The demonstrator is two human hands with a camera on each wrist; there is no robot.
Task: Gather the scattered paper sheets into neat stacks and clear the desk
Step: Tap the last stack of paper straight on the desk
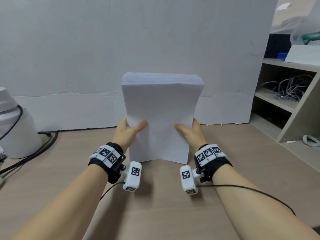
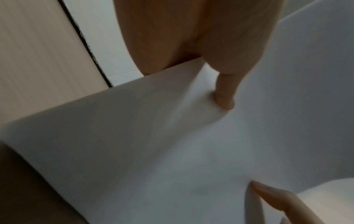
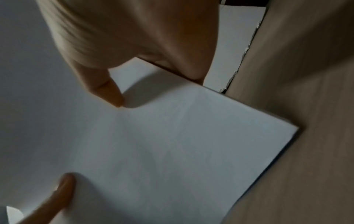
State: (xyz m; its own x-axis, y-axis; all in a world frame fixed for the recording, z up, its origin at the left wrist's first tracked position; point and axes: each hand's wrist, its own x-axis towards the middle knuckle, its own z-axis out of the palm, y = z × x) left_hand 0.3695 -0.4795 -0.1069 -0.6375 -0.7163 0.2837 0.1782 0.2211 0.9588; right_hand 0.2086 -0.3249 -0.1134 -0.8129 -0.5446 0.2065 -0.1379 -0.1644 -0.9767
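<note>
A thick stack of white paper sheets (image 1: 159,118) stands upright on its short edge on the beige desk (image 1: 69,170), in the middle of the head view. My left hand (image 1: 127,131) grips its left side, thumb on the front sheet, fingers hidden behind. My right hand (image 1: 190,130) grips the right side the same way. In the left wrist view the stack (image 2: 153,144) shows my left thumb (image 2: 225,97) pressing the front sheet. In the right wrist view the stack (image 3: 172,144) shows my right thumb (image 3: 109,91) on it and its lower corner close to the desk.
A white board wall (image 1: 121,40) stands right behind the stack. At the left is a white appliance (image 1: 15,129) with black cables (image 1: 34,153). A shelf unit (image 1: 284,94) with coiled cables stands at the right.
</note>
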